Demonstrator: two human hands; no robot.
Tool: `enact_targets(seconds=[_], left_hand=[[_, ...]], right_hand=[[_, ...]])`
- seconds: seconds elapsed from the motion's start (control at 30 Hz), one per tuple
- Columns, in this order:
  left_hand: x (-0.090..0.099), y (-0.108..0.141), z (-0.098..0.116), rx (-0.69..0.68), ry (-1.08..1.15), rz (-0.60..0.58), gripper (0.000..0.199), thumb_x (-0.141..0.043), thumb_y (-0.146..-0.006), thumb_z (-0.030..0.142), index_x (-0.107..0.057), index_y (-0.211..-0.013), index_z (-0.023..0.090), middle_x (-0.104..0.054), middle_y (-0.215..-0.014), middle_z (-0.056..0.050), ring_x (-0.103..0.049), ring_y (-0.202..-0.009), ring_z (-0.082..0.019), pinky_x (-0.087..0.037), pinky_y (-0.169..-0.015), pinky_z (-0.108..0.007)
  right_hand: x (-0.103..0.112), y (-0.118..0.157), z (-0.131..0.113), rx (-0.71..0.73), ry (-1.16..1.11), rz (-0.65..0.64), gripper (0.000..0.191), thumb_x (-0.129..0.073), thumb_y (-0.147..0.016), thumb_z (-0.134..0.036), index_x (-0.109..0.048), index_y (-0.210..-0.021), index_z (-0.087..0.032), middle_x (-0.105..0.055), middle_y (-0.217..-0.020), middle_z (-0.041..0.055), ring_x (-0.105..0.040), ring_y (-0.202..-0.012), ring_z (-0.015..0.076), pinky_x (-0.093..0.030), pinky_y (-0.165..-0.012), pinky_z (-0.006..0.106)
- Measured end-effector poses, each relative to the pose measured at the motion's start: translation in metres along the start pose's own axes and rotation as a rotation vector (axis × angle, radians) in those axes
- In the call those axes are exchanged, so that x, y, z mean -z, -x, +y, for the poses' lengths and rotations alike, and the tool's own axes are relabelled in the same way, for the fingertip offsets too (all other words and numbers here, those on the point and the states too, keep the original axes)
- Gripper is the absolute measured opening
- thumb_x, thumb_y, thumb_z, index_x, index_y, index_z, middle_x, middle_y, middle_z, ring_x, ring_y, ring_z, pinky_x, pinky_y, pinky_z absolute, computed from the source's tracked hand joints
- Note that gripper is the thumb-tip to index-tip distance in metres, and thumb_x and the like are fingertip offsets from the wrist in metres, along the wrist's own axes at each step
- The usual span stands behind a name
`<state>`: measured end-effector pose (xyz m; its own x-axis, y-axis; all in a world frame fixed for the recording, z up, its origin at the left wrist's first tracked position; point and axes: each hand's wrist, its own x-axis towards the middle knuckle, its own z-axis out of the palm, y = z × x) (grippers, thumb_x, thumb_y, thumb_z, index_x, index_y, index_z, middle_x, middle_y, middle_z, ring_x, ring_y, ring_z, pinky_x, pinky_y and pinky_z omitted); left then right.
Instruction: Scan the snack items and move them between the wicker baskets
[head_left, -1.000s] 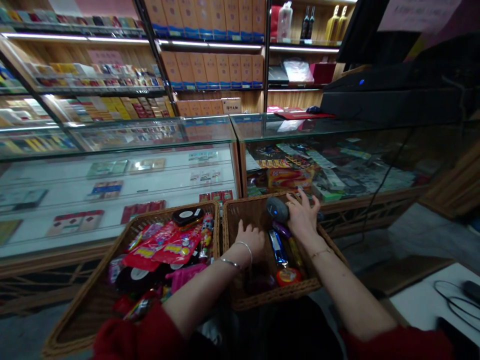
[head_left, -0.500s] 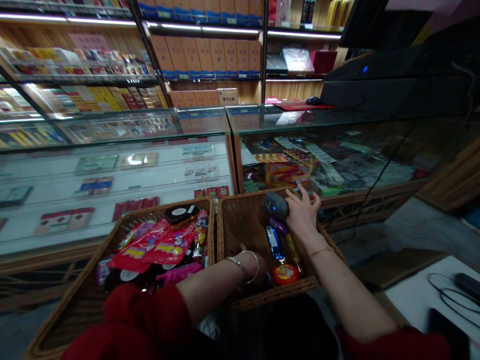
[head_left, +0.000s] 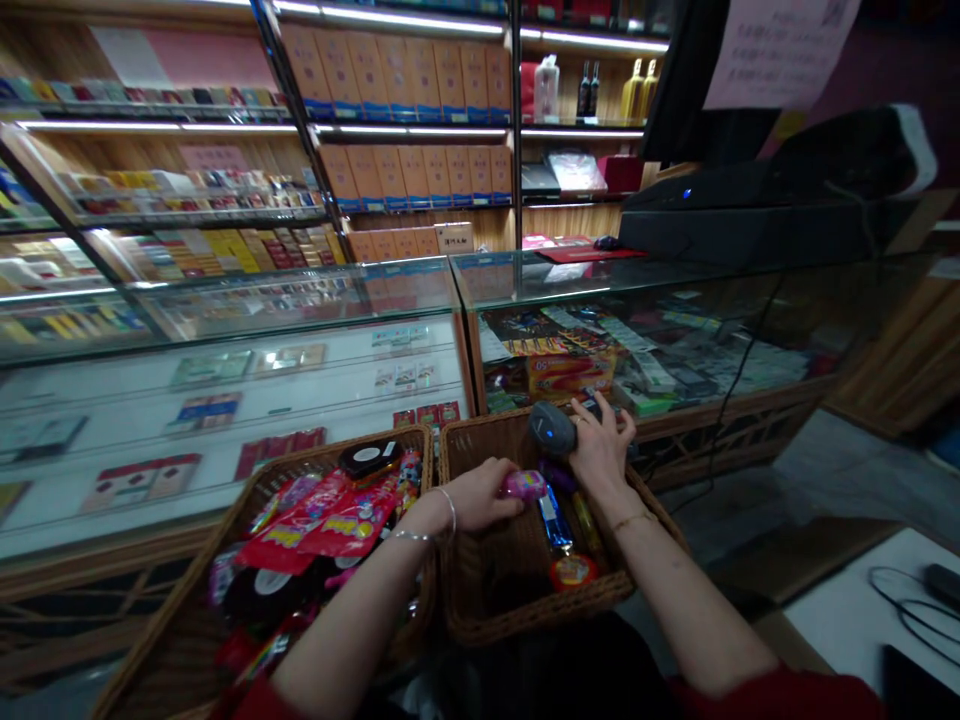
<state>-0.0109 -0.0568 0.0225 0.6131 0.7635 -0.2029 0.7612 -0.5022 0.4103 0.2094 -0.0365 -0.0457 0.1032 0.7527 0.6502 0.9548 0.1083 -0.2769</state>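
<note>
My left hand is over the right wicker basket, its fingers closed on a small pink wrapped item, perhaps a candy. At the basket's far right side, my right hand grips a grey handheld scanner with a blue light; the head points left, toward the pink item. Below the scanner lie a blue shiny packet, a yellowish stick-shaped item and a round red-orange container. To the left, another wicker basket holds red candy bags and black round-labelled containers.
Glass display counters stand directly beyond the baskets, with packs inside. Shelves of boxes rise behind. A dark machine sits on the counter at right, and a white surface with a cable is at lower right.
My left hand has come up and left from low in the right basket, now showing the pink item. The scanner stays in my right hand. The view has tilted upward.
</note>
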Motion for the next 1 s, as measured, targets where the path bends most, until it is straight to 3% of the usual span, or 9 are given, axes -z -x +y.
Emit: enact_targets(seconds=[0.13,0.33,0.43,0.53,0.67,0.87,1.0], left_hand=[[-0.002,0.013,-0.014,0.129,0.022,0.318,0.055,-0.062,-0.074,0.021,-0.048,-0.127,0.019,-0.052,-0.127,-0.010,-0.062,-0.110,-0.022,-0.048,-0.098,-0.036],[-0.015,0.008,-0.027,0.132,0.382,0.507,0.064,-0.068,-0.071,0.014,-0.040,-0.128,0.015,-0.062,-0.119,-0.009,-0.063,-0.110,-0.020,-0.048,-0.099,-0.035],[-0.017,0.005,-0.030,0.143,0.464,0.582,0.052,-0.061,-0.082,0.025,-0.044,-0.131,0.013,-0.063,-0.122,-0.011,-0.061,-0.112,-0.019,-0.047,-0.101,-0.036],[-0.015,0.007,-0.031,0.193,0.334,0.688,0.038,-0.050,-0.091,0.032,-0.054,-0.124,0.014,-0.063,-0.120,-0.011,-0.060,-0.113,-0.020,-0.046,-0.102,-0.038],[-0.010,0.013,-0.035,0.260,0.009,0.812,0.040,-0.060,-0.085,0.031,-0.059,-0.125,0.023,-0.063,-0.123,-0.008,-0.056,-0.117,-0.024,-0.045,-0.103,-0.042],[-0.010,0.017,-0.045,0.325,-0.322,0.940,0.044,-0.068,-0.078,0.025,-0.066,-0.121,0.037,-0.054,-0.144,-0.001,-0.031,-0.144,-0.032,-0.019,-0.119,-0.056],[-0.013,0.015,-0.049,0.368,-0.350,0.946,0.045,-0.064,-0.081,0.023,-0.065,-0.121,0.043,-0.052,-0.148,0.003,-0.025,-0.147,-0.032,-0.015,-0.118,-0.060]], right_hand=[[0.003,0.002,-0.004,-0.010,-0.020,0.019,0.028,-0.050,-0.075,-0.011,-0.069,-0.092,-0.023,-0.067,-0.129,0.0024,-0.035,-0.138,0.0271,-0.015,-0.108,0.054],[0.007,0.005,-0.009,0.018,0.004,0.056,0.032,-0.049,-0.071,-0.009,-0.069,-0.091,-0.023,-0.069,-0.126,0.0041,-0.038,-0.137,0.0273,-0.017,-0.107,0.054],[0.006,0.006,-0.011,0.042,-0.018,0.076,0.031,-0.048,-0.072,-0.009,-0.070,-0.090,-0.023,-0.069,-0.126,0.0045,-0.039,-0.137,0.0279,-0.017,-0.107,0.055],[0.006,0.007,-0.013,0.056,-0.062,0.096,0.029,-0.048,-0.074,-0.011,-0.070,-0.089,-0.023,-0.070,-0.125,0.0049,-0.040,-0.135,0.0288,-0.017,-0.107,0.055],[0.009,0.007,-0.018,0.086,-0.105,0.073,0.029,-0.049,-0.074,-0.011,-0.070,-0.090,-0.024,-0.070,-0.124,0.0043,-0.040,-0.135,0.0283,-0.016,-0.108,0.054],[0.023,0.000,-0.032,0.137,-0.176,-0.002,0.031,-0.050,-0.071,-0.009,-0.070,-0.090,-0.023,-0.069,-0.125,0.0045,-0.040,-0.137,0.0291,-0.015,-0.109,0.054],[0.030,-0.003,-0.045,0.139,-0.215,-0.039,0.032,-0.050,-0.071,-0.009,-0.071,-0.090,-0.023,-0.070,-0.124,0.0036,-0.040,-0.137,0.0285,-0.016,-0.108,0.053]])
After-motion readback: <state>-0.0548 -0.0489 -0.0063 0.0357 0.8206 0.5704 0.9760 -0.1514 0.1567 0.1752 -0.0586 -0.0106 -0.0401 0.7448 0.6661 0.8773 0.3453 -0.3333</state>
